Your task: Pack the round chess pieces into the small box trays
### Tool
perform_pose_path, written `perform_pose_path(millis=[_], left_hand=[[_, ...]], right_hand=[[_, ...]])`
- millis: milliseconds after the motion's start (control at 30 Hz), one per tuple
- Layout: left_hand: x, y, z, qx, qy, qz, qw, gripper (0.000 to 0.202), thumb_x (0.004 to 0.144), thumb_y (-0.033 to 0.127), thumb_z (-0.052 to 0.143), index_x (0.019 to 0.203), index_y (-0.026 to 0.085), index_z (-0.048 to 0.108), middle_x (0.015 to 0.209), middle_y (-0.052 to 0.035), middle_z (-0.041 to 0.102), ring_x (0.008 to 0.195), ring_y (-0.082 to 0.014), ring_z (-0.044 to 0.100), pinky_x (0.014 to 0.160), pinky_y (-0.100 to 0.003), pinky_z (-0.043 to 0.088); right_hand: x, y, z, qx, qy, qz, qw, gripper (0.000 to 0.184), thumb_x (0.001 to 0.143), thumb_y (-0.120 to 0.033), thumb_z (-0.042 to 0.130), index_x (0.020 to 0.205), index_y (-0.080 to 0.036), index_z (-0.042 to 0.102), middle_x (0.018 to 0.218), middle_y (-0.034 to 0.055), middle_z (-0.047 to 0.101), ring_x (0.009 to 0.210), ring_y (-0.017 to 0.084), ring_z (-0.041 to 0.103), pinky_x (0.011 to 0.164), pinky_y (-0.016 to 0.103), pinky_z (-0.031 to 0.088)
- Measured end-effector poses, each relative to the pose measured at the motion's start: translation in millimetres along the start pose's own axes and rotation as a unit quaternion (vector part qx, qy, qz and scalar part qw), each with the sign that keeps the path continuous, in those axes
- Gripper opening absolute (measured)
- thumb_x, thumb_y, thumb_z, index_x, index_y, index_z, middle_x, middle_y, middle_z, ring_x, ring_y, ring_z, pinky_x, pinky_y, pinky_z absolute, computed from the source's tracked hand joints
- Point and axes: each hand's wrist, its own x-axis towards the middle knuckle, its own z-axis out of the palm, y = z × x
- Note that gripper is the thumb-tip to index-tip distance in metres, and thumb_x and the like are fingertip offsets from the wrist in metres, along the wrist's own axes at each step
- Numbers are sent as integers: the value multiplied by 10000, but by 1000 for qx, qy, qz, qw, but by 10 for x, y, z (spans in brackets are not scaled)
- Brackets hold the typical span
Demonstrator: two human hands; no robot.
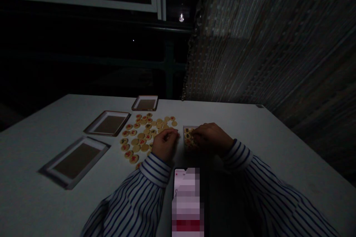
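Round wooden xiangqi pieces (142,142), some with red or dark characters and some plain side up, lie scattered left of centre on the white table. My left hand (165,143) is at the right edge of this spread, its fingers curled and thumb and fingertips together; what they hold, if anything, is too dark to make out. To its right stands a small open box (184,140) with several pieces inside. My right hand (213,137) reaches over the box from the right, fingers bent down together among the pieces. Its fingertips are hidden in shadow.
Three shallow rectangular trays or lids (80,159) lie along the left and back of the table (278,177). A lit phone (179,185) is near the front, between my forearms. A bead-string curtain (236,44) hangs behind at right. The room is dim.
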Motion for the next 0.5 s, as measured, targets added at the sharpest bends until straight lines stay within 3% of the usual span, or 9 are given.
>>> perform_pose_path(millis=[200,333,500], left_hand=[[-8,33,-14,58,9,30,998,202,593,330,610,678,150,640,566,-16,607,577,-140,557,514,-236,414],[-20,32,-13,70,8,39,997,199,600,340,602,678,161,640,557,-7,596,547,-132,536,504,-236,405],[-28,10,-25,100,11,56,993,220,621,348,589,712,156,645,602,-19,614,601,-148,558,544,-247,422]], right_hand=[[-172,84,191,30,75,32,996,246,812,-260,430,938,-168,619,901,70,653,819,160,575,735,263,376],[-292,186,358,43,158,66,984,242,815,-257,424,932,-168,617,903,75,655,829,168,569,740,281,385],[-362,254,490,48,192,72,978,258,828,-268,399,932,-173,614,888,77,657,807,165,570,729,286,383]])
